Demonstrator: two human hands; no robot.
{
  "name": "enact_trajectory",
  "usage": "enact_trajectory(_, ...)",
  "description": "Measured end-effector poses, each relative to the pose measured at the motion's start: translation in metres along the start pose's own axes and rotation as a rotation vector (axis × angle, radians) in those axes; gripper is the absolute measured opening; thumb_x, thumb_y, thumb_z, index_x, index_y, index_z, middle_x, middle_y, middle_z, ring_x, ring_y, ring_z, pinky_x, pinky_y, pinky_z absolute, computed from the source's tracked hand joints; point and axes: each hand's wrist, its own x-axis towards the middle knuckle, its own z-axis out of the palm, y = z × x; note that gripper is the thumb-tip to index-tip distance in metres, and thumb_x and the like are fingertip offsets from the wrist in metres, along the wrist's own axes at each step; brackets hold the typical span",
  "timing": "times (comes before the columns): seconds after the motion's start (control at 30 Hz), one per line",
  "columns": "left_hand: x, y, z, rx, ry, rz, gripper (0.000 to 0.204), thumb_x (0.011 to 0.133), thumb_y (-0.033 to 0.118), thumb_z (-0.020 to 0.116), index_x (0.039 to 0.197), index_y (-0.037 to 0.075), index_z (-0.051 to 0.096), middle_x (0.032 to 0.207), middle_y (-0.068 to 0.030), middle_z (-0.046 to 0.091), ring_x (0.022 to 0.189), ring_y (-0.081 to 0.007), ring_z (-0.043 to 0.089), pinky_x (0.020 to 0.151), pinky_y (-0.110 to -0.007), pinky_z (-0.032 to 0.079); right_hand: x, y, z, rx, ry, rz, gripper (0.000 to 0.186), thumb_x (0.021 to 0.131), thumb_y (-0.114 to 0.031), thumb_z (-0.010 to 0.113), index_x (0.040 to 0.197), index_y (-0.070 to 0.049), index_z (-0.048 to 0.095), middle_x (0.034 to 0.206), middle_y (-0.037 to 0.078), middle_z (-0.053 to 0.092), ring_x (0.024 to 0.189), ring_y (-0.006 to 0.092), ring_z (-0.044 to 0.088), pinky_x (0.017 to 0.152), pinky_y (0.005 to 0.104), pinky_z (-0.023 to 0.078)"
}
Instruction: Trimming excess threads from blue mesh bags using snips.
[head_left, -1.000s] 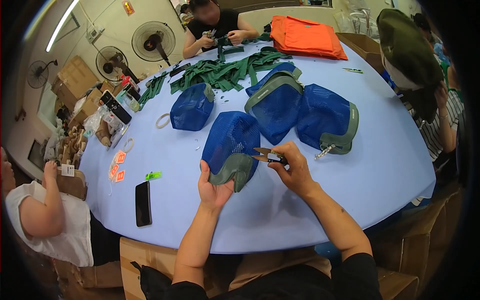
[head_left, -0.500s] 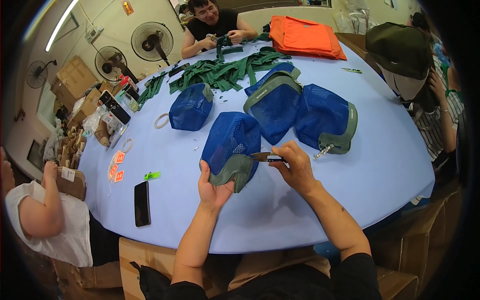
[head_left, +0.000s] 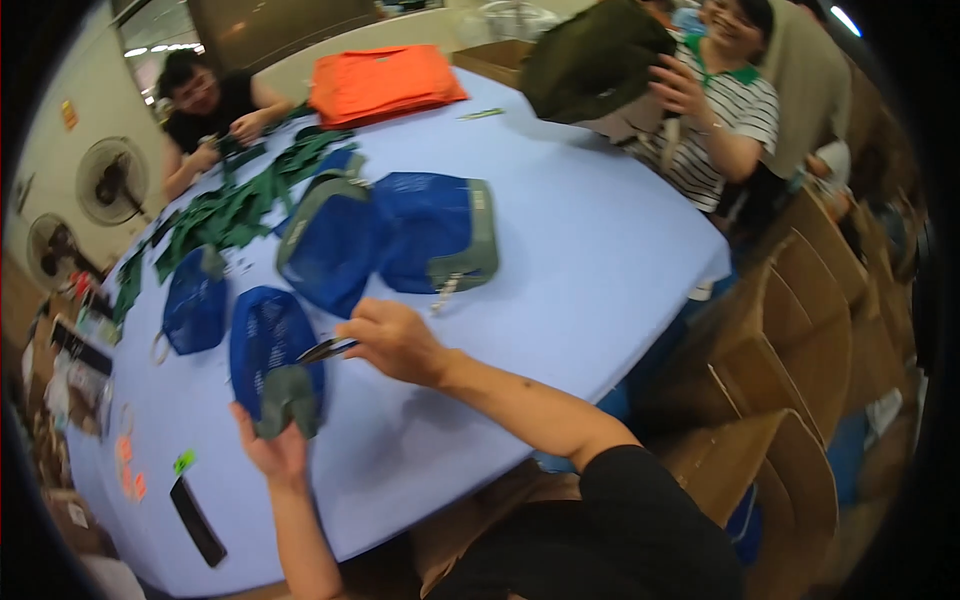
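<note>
A blue mesh bag with grey trim (head_left: 270, 330) rests in my left hand (head_left: 270, 450), whose fingers grip its grey lower end. In my right hand (head_left: 390, 340) is a pair of small thread snips (head_left: 322, 350), the blades lying over or against the bag. The picture is blurred, so whether the blades touch it I cannot tell. More blue mesh bags lie just beyond: a small one (head_left: 195, 300) at the left, one (head_left: 325, 245) in the middle and one (head_left: 430, 225) with a metal zip pull at the right.
Green strips (head_left: 215, 225) lie on the pale blue tabletop (head_left: 590, 250), near an orange folded stack (head_left: 385, 80). A phone (head_left: 197, 520) is at lower left. A seated co-worker (head_left: 205, 110) works across; another (head_left: 725, 125) holds an olive bag (head_left: 590, 65). Cardboard boxes (head_left: 790, 330) flank the right.
My view has swung to the right, shifting the scene leftward and showing more of the right-hand co-worker and boxes. I still hold the bag and snips.
</note>
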Motion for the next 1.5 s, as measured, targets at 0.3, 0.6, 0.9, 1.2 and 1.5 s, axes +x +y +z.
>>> enact_trajectory(0.3,0.005,-0.012,0.014,0.031,-0.106,0.007,0.053,0.092,0.040,0.035,0.120,-0.005,0.041,0.123,-0.0186,0.046,0.114,-0.0288,0.044,0.098,-0.041,0.034,-0.005,-0.005,-0.017,-0.012,-0.001,0.050,0.029,0.061,-0.015,0.071,0.086,-0.008,0.056,0.076,0.006,0.048,0.069,0.0255,0.051,0.059,0.0351,0.040)
enact_trajectory(0.6,0.014,-0.021,0.005,-0.027,0.121,0.010,0.053,0.090,0.043,0.035,0.126,0.005,0.038,0.126,-0.0130,0.044,0.117,-0.0302,0.040,0.101,-0.044,0.026,-0.009,0.012,-0.005,0.064,0.014,0.069,0.030,0.058,-0.003,0.071,0.084,-0.007,0.056,0.068,0.009,0.047,0.062,0.0283,0.049,0.053,0.0361,0.039)
enact_trajectory(0.9,0.001,-0.007,0.013,0.046,0.047,0.003,0.058,0.090,0.048,0.029,0.131,0.007,0.030,0.130,-0.0120,0.038,0.120,-0.0288,0.036,0.099,-0.044,0.029,-0.003,-0.005,0.003,0.082,-0.059,0.128,0.032,0.062,-0.003,0.071,0.091,-0.005,0.057,0.074,0.008,0.051,0.062,0.0236,0.052,0.053,0.0317,0.041)
enact_trajectory(1.2,0.018,-0.026,0.018,0.005,0.118,0.019,0.055,0.089,0.045,0.036,0.126,0.004,0.037,0.125,-0.0140,0.044,0.115,-0.0306,0.041,0.099,-0.044,0.029,-0.007,0.008,-0.017,0.034,-0.019,0.071,0.032,0.060,-0.002,0.071,0.089,-0.006,0.057,0.073,0.009,0.051,0.064,0.0272,0.053,0.055,0.0342,0.042)
enact_trajectory(1.5,0.006,-0.003,0.002,0.040,0.061,0.021,0.059,0.090,0.044,0.035,0.124,-0.004,0.037,0.123,-0.0192,0.045,0.113,-0.0308,0.044,0.097,-0.043,0.034,0.001,-0.004,-0.012,0.117,-0.018,0.052,0.028,0.066,-0.015,0.069,0.088,-0.007,0.056,0.078,0.009,0.049,0.068,0.0280,0.051,0.057,0.0356,0.041)
